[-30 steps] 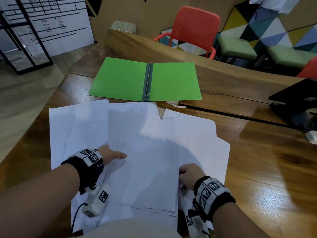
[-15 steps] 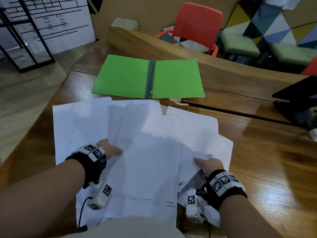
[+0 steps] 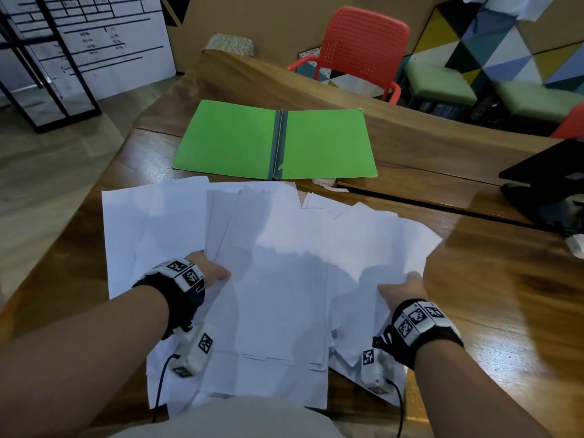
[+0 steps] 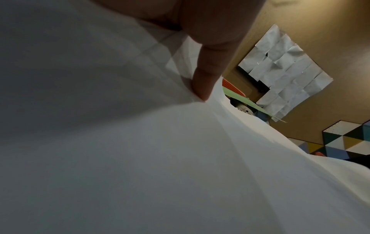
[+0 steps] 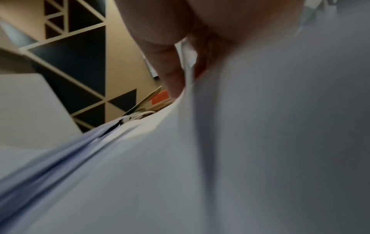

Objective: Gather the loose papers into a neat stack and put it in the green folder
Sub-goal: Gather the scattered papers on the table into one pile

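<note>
Gripping loose papers (image 3: 284,279) at both side edges.
Left hand (image 3: 211,273), right hand (image 3: 403,289) pinching sheets; open green folder (image 3: 275,140) beyond, bare wooden table (image 3: 505,295) rightward.

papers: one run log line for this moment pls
step: gathering | papers: fanned, unstacked | left hand: pinches sheets | right hand: grips sheets | green folder: open, holds none

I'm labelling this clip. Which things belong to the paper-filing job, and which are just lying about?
Job:
loose white paper sheets, spread out overlapping
open green card folder
left hand and right hand, both gripping sheets

Lying about:
red perforated plastic chair
black laptop
white cable
</note>
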`<action>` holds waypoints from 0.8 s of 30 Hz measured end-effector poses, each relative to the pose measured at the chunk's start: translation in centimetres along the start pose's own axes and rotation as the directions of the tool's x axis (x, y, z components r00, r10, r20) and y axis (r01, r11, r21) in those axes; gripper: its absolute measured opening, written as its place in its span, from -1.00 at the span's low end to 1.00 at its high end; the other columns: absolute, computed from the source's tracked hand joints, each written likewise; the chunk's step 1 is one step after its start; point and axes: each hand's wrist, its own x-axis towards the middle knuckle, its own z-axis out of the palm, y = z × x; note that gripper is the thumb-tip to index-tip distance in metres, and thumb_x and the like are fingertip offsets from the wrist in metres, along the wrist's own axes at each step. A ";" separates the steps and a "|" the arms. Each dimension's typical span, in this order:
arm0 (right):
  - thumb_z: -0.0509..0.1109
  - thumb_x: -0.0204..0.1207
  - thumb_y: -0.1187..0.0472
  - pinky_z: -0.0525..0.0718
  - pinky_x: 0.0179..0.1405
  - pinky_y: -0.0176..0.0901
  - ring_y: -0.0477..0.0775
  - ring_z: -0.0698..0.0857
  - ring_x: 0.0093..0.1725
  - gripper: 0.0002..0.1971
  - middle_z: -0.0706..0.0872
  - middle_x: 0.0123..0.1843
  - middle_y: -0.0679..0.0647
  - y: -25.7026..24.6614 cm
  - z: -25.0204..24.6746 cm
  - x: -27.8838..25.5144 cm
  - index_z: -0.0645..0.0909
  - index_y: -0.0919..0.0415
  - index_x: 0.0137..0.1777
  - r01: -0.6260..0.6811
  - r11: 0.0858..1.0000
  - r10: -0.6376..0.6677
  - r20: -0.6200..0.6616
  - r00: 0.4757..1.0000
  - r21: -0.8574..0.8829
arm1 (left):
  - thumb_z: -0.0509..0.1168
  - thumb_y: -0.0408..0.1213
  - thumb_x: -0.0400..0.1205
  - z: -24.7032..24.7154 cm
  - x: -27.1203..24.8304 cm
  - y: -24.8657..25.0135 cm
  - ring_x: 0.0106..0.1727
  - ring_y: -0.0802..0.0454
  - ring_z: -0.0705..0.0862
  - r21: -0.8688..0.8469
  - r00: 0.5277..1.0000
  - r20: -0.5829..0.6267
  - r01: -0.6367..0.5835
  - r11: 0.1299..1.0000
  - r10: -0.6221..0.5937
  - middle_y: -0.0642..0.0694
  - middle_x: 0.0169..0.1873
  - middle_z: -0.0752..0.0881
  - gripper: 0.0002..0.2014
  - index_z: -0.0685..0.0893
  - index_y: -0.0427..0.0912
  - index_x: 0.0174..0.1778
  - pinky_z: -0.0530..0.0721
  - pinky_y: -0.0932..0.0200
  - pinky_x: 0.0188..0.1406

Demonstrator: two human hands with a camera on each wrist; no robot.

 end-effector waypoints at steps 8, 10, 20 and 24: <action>0.56 0.30 0.09 0.60 0.26 0.14 0.43 0.62 0.28 -0.22 0.59 0.35 0.39 2.0 -0.8 -0.5 0.39 0.48 0.45 -0.183 0.980 0.175 0.106 0.979 0.079 | 0.45 -0.20 0.44 -0.1 -0.1 -0.3 0.25 -0.28 0.61 -0.002 1.000 -0.002 -0.003 1.000 0.003 -0.33 0.28 0.63 -0.41 0.51 -0.36 0.35 0.58 0.03 0.16; 0.46 0.43 0.14 0.64 0.14 0.05 0.38 0.67 0.19 -0.41 0.68 0.20 0.39 1.6 -1.2 -1.0 0.49 0.52 0.35 -0.148 0.989 0.150 0.051 0.987 -0.029 | 0.45 -0.21 0.44 0.0 -0.1 -0.3 0.26 -0.28 0.61 -0.001 1.000 0.000 -0.006 1.000 0.006 -0.32 0.28 0.63 -0.42 0.51 -0.36 0.35 0.57 0.05 0.14; 0.34 0.55 0.23 0.62 0.07 -0.07 0.40 0.62 0.30 -0.59 0.63 0.31 0.43 -4.3 -10.8 -4.9 0.52 0.49 0.31 0.262 0.927 -0.122 -0.444 0.888 0.269 | 0.41 -0.18 0.43 -0.1 -0.7 0.0 0.15 -0.26 0.66 0.085 1.000 -0.008 0.014 0.996 -0.014 -0.29 0.13 0.67 -0.47 0.55 -0.33 0.29 0.63 0.09 0.02; 0.35 0.53 0.26 0.62 -0.16 -0.24 0.37 0.65 0.26 -0.75 0.67 0.26 0.39 -5.1 -8.6 -5.4 0.62 0.46 0.08 0.245 0.939 -0.178 -0.270 0.946 0.240 | 0.43 -0.24 0.44 0.0 -0.5 0.0 0.15 -0.26 0.66 0.031 0.999 0.011 0.030 0.999 -0.030 -0.32 0.17 0.67 -0.49 0.56 -0.35 0.30 0.62 0.05 0.08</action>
